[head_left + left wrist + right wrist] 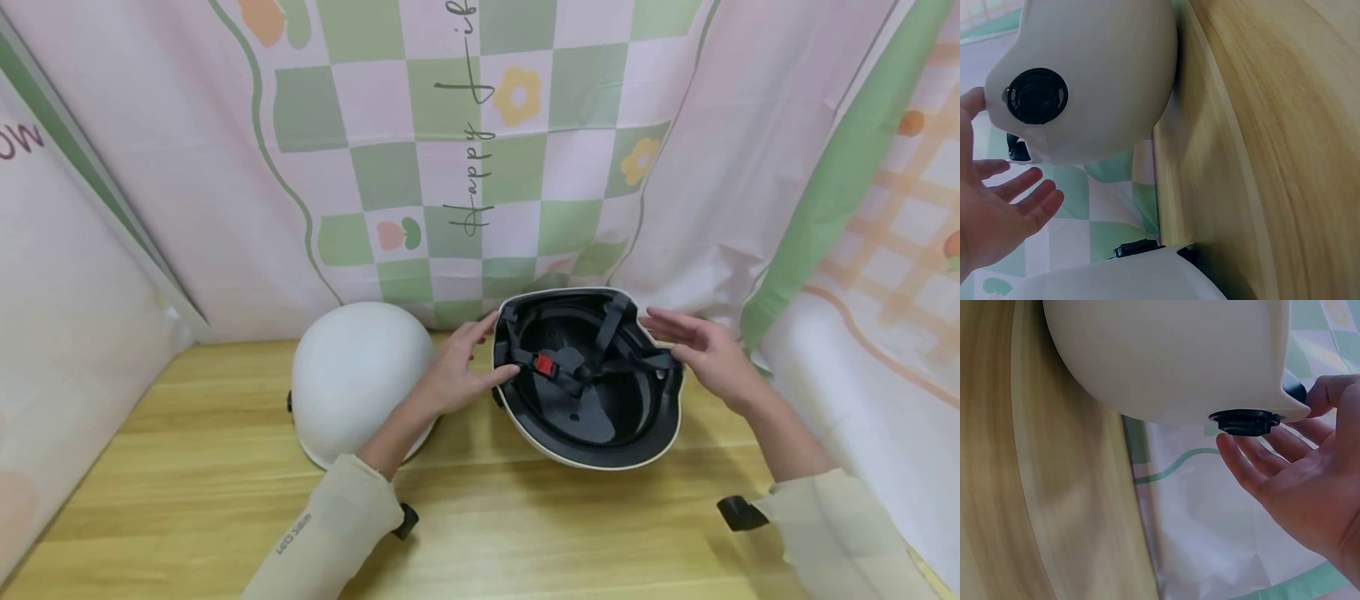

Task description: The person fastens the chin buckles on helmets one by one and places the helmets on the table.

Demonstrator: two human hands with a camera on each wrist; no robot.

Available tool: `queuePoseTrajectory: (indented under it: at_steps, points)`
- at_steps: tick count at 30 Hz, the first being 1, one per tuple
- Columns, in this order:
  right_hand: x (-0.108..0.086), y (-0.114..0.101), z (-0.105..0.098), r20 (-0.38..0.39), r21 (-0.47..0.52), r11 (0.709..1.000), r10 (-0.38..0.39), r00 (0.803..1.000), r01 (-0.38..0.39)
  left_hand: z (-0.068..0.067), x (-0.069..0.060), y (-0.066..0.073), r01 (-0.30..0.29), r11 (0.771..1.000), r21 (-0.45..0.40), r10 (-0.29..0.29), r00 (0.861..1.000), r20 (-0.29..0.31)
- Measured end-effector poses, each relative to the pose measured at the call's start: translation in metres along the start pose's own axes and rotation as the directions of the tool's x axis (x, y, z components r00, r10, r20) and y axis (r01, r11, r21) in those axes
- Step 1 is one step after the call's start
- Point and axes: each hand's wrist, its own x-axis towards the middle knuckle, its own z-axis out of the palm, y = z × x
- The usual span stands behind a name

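Observation:
An upturned white helmet (551, 457) rests on the table, its black lining (607, 417) facing up. Dark chin straps with a red buckle (545, 364) lie across its opening. My left hand (457, 371) is at its left rim, thumb on the edge and fingers loosely extended. On the opposite side, my right hand (708, 354) touches the rim with its thumb, fingers stretched out beside the shell. In the right wrist view these fingers lie close to a round black side knob (1245, 422); a matching knob (1037, 96) shows in the left wrist view.
A second white helmet (360, 375) stands dome up on the left, partly behind my left forearm. The wooden table (187, 500) meets a printed checkered curtain (450, 167) at the back. More curtain hangs along both sides.

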Motion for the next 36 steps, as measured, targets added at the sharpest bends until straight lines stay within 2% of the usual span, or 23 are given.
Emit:
queuePoseTrajectory:
  at_steps: [5,12,14,16,21,25,28,32,36]
  points:
    - [0.002,0.003,-0.002,0.040,0.022,1.000,-0.011,0.999,0.010,0.000,0.000,0.000,0.005,1.000,-0.006,-0.005,1.000,0.016]
    - [0.005,0.002,-0.005,0.090,-0.003,1.000,0.013,0.996,-0.012,-0.001,0.001,-0.001,0.012,0.991,-0.130,-0.005,0.999,0.054]
    - [0.005,0.004,-0.007,0.115,0.047,0.999,0.007,0.993,-0.013,-0.001,0.001,-0.002,0.020,0.986,-0.166,-0.010,0.998,0.064]
    - [0.004,0.008,-0.009,0.151,0.146,0.989,-0.012,0.988,-0.010,-0.001,0.002,-0.003,0.030,0.978,-0.206,-0.014,0.997,0.075]
    - [0.000,0.021,-0.012,0.242,0.389,0.920,-0.059,0.968,-0.042,-0.002,0.000,-0.004,0.067,0.959,-0.276,-0.039,0.994,0.104]
    - [-0.004,0.032,-0.012,0.295,0.494,0.868,-0.118,0.948,-0.045,-0.005,-0.002,-0.002,0.084,0.955,-0.284,-0.046,0.989,0.138]
    - [-0.003,0.036,-0.014,0.320,0.554,0.832,-0.173,0.932,-0.035,-0.009,-0.002,-0.004,0.052,0.946,-0.319,0.002,0.986,0.169]
    - [-0.002,0.038,-0.015,0.350,0.640,0.767,-0.230,0.908,-0.052,-0.012,-0.003,-0.009,0.011,0.922,-0.387,0.077,0.975,0.210]
    - [0.000,0.037,-0.014,0.366,0.738,0.665,-0.258,0.894,-0.110,-0.014,-0.002,-0.012,0.013,0.908,-0.418,0.098,0.965,0.243]
